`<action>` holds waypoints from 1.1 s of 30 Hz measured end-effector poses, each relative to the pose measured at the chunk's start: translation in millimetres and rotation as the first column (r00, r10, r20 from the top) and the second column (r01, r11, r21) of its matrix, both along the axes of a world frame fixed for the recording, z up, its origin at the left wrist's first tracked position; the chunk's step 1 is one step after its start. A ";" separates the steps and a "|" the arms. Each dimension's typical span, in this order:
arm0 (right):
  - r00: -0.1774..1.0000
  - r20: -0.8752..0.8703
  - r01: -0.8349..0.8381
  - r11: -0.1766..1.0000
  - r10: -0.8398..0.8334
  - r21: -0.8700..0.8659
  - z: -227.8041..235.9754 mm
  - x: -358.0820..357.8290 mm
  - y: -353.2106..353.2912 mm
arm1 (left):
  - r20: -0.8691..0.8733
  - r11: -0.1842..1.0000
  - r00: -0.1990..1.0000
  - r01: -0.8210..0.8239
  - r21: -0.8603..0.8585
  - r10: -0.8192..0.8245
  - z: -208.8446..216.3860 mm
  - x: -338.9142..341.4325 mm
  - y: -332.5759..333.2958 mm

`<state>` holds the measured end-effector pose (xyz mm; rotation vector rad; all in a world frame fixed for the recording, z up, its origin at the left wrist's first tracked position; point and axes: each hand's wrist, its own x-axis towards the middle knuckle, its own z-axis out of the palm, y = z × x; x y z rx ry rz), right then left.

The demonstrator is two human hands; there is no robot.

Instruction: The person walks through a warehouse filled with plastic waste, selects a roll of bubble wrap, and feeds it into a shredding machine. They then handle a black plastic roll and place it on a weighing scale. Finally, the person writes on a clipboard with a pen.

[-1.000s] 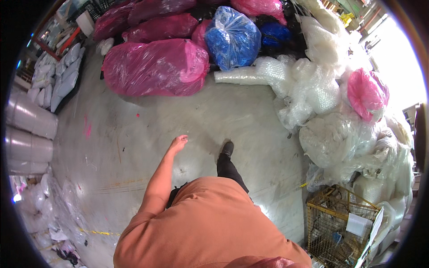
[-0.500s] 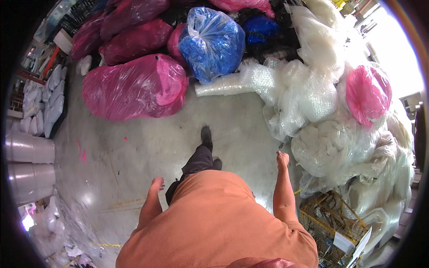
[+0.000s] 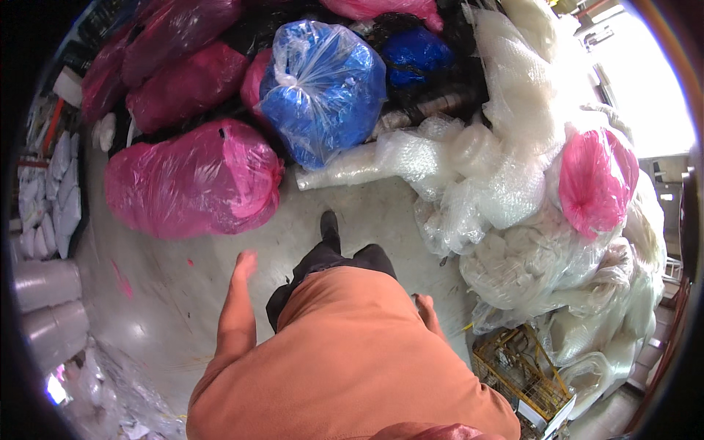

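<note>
The big pink bag (image 3: 187, 183) lies plump and long on the grey floor (image 3: 158, 301), ahead of the person and to the left, its glossy film wrinkled and gathered at the right end. The left hand (image 3: 247, 262) is nearest to it, with a strip of floor showing between — the hand is blurred, so I cannot tell whether its fingers are spread or curled. The right hand (image 3: 425, 302) hangs beside the orange shirt (image 3: 352, 345), which covers part of that arm; whether it is clenched or loose I cannot tell. Darker pink bags (image 3: 187, 88) run off the top edge, and glare washes out the upper right. The blue bag (image 3: 323, 103) is rounded, its clear outer film pleated toward a knot. Dimpled bubble wrap (image 3: 477, 169) spills beside it, narrowing to a roll, and cloudy, crumpled plastic sheeting (image 3: 524, 264) slumps below, near a smaller pink bag (image 3: 598, 180) and a yellow wire cage (image 3: 521, 359).
</note>
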<state>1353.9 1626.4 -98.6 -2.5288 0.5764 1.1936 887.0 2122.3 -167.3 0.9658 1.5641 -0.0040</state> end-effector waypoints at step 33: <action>0.973 0.118 -0.219 0.961 0.200 0.169 -15.4 474.8 250.4 | -0.266 0.928 0.909 0.358 0.104 -0.321 69.3 391.0 192.0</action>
